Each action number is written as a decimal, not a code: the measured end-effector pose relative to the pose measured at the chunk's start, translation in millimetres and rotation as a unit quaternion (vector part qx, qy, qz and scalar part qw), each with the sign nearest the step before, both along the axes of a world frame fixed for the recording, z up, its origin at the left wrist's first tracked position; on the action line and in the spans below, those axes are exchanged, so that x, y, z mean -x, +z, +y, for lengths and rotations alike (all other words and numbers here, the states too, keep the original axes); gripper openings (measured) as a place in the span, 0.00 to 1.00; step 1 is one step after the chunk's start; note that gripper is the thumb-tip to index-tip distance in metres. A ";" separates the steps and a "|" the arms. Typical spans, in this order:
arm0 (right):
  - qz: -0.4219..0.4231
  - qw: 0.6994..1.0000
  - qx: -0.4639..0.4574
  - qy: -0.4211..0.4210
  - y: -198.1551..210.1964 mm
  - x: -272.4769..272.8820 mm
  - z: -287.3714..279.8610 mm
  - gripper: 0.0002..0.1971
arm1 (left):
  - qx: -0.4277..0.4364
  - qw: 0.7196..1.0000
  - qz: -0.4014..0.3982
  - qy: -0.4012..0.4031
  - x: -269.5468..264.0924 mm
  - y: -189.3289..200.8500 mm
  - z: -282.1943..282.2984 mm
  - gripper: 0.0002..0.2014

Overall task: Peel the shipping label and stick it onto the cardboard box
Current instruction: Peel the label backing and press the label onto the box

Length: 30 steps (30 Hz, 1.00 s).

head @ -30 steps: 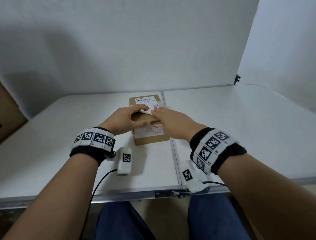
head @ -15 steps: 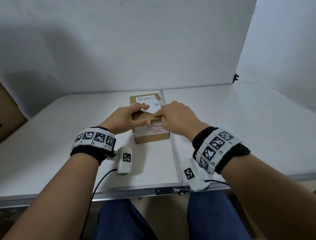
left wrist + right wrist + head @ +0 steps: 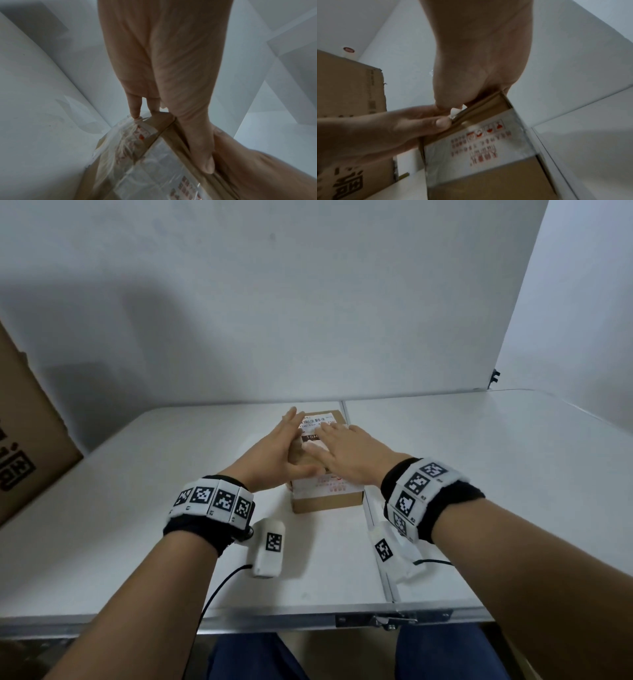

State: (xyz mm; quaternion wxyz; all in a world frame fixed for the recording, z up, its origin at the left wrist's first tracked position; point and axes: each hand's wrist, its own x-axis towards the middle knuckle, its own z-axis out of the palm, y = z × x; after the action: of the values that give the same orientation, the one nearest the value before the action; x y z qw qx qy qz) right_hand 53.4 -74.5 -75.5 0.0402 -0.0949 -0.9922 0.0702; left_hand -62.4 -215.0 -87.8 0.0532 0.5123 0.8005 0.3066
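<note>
A small brown cardboard box (image 3: 327, 503) stands mid-table by the seam. On its top lies the white shipping label (image 3: 317, 421), its barcode end showing past my fingers. My left hand (image 3: 274, 446) lies along the box's left top edge with straight fingers, and its thumb (image 3: 441, 123) rests on the near top edge. My right hand (image 3: 339, 450) lies flat on the label, fingers spread, and covers most of it. The left wrist view shows my left hand (image 3: 163, 67) with straight fingers touching the box (image 3: 154, 169). In the right wrist view my right hand (image 3: 479, 60) rests on the box top (image 3: 488, 182).
An older white sticker with red print (image 3: 330, 484) wraps the box's near top edge. A large printed carton (image 3: 24, 440) leans at the far left. White panels close the back and right. The table (image 3: 137, 525) has a centre seam (image 3: 375, 529) and a latch (image 3: 376, 619) at its front edge.
The right hand, which pinched the lifted near corner of the label, has let go and now lies flat on it. The left fingers have straightened. The label now lies down on the box.
</note>
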 end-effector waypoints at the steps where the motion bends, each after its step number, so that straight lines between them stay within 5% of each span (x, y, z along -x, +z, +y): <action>1: 0.006 1.000 0.000 0.006 -1.9 -1.2 -3.0 0.35 | 0.001 1.000 0.009 0.004 1.8 -1.9 0.1 0.51; 17: 0.014 0.997 0.020 0.072 0.3 -19.0 -23.4 0.24 | 0.005 0.999 0.033 0.035 -8.4 -0.3 -3.0 0.47; 24: 0.034 0.998 0.002 0.047 2.9 -22.3 -26.6 0.20 | -0.018 1.000 0.007 0.020 -18.8 6.5 -3.3 0.38; 30: 0.043 0.998 -0.015 0.037 2.2 -31.8 -24.0 0.21 | 0.016 0.999 0.001 0.044 -16.0 5.3 -5.2 0.41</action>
State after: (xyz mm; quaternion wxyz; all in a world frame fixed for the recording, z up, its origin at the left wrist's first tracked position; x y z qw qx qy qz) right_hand 85.2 -98.5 -73.3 0.0814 -0.0548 -0.9933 0.0605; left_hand -46.4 -220.2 -82.4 0.0472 0.4763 0.8268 0.2953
